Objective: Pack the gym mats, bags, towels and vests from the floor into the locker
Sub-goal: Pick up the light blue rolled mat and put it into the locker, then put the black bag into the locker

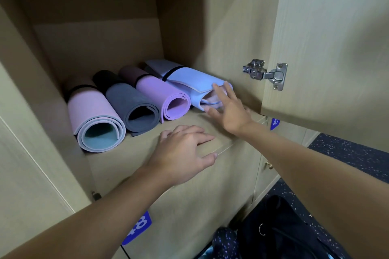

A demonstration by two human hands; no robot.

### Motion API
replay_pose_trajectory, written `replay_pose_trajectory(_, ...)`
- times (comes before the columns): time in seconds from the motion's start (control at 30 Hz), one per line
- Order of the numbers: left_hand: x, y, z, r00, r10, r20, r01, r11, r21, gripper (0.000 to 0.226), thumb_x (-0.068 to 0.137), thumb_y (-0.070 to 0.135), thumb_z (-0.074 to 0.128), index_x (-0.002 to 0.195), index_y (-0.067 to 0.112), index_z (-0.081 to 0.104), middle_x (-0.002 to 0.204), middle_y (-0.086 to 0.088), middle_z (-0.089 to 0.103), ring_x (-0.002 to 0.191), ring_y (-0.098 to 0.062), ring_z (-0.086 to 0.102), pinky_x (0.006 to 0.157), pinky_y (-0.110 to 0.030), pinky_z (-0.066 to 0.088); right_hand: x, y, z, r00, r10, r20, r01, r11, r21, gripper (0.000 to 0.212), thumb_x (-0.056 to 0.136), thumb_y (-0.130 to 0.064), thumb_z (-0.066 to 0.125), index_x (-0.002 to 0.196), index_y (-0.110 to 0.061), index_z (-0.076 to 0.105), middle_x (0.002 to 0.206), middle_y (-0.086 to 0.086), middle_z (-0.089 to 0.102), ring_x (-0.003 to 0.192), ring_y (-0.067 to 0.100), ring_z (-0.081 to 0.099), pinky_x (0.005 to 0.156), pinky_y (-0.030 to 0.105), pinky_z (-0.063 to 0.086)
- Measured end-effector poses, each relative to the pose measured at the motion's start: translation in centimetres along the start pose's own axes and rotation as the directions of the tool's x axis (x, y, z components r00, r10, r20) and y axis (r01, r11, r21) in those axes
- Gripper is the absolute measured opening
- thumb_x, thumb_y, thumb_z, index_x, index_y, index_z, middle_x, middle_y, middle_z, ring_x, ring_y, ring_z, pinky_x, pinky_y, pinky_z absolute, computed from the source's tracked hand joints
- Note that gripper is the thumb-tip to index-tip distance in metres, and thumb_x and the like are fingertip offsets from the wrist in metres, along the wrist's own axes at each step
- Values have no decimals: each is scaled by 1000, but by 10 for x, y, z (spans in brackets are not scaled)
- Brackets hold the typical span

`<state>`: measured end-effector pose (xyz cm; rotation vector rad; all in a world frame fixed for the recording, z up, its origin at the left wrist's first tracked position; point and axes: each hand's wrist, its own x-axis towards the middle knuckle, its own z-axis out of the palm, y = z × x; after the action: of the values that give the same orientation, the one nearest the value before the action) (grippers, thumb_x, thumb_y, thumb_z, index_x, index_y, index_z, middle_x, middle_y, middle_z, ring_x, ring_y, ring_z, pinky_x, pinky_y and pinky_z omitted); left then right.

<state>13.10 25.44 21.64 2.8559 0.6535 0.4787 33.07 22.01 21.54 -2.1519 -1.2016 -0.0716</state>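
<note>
Illumination is dim and diffuse, and light is admitted only through the open front of the locker (94, 2). Its upper left interior is left in deep shadow, while the door (336, 48) at the right is lit brightest. Small glints are seen on the hinges (277, 75). Straight edges are bowed near the frame borders. Detail is softened toward the bottom edge.

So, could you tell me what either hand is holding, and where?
Nothing is held: left hand rests on the locker shelf; right hand fingers, straight, touch the blue rolled mat.
</note>
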Motion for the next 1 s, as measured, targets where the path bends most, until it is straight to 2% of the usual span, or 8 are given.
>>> replay_pose_trajectory(0.17, 2, -1, 1, 1000, 5, 0, -5, 1000, 3, 50, 89, 63, 53, 136, 47, 53, 147, 24, 42, 137, -1, 31, 113, -39, 22, 12, 0, 1, 995, 14, 95, -6, 997, -77, 77, 92, -61, 53, 153, -51, 6, 165, -16, -10, 143, 25, 29, 107, 50, 24)
replay_pose_trajectory(0.4, 2, -2, 3, 1000, 14, -1, -14, 1000, 16, 49, 89, 62, 53, 136, 47, 53, 145, 24, 43, 135, -1, 32, 112, -38, 24, 26, -3, 9, 994, 78, 74, -69, 990, -120, 84, 89, -62, 58, 152, -53, 3, 164, -14, -14, 141, 25, 35, 110, 48, 26)
replay_pose_trajectory(0.6, 2, -1, 2, 1000, 11, 3, -11, 1000, -2, 49, 87, 62, 57, 134, 46, 56, 142, 24, 47, 134, -3, 35, 111, -40, 26, 13, -5, 7, 988, 43, 148, -28, 994, -104, 94, 90, -56, 60, 155, -42, -5, 166, -5, -12, 146, 27, 29, 115, 46, 22)
replay_pose_trajectory(0.67, 1, 1, 1, 1000, 14, 5, -14, 1000, 0, 49, 87, 61, 58, 133, 44, 57, 141, 23, 49, 133, -6, 38, 109, -40, 28, -3, -6, 0, 981, 55, 187, -28, 989, -147, 83, 94, -55, 53, 157, -34, 4, 166, 1, 8, 148, 25, 25, 116, 44, 20)
replay_pose_trajectory(0.73, 0, 6, -1, 1000, 17, 2, -17, 1000, 6, 49, 87, 59, 60, 132, 42, 59, 139, 22, 51, 132, -9, 41, 105, -38, 28, -29, -7, -9, 980, 55, 192, -8, 972, -235, 56, 100, -51, 42, 151, -29, 34, 159, 5, 32, 146, 25, 28, 115, 40, 20)
replay_pose_trajectory(0.8, -1, 10, -2, 1000, 20, 9, -20, 1000, 8, 50, 86, 59, 59, 132, 38, 60, 139, 18, 53, 132, -13, 45, 105, -37, 31, -60, -5, -18, 986, 27, 167, 14, 971, -240, 44, 104, -43, 35, 143, -27, 47, 156, 2, 37, 145, 21, 27, 115, 37, 18)
replay_pose_trajectory(0.9, -6, 18, -4, 996, 87, 22, -88, 994, 68, 61, 78, 57, 45, 128, 28, 64, 135, 4, 60, 124, -26, 54, 104, -46, 42, -115, 7, -30, 988, 17, 153, 6, 989, -146, 46, 105, -38, 36, 150, -26, 37, 162, -2, 25, 149, 14, 17, 116, 43, 16)
replay_pose_trajectory(1.0, -14, 36, 4, 993, 119, 26, -121, 990, 75, 55, 77, 45, 48, 126, 26, 64, 131, -1, 61, 120, -30, 54, 100, -46, 44, -171, 24, -42, 976, 89, 198, -67, 991, -119, 54, 104, -39, 39, 154, -25, 27, 163, -2, 21, 149, 18, 22, 117, 49, 21)
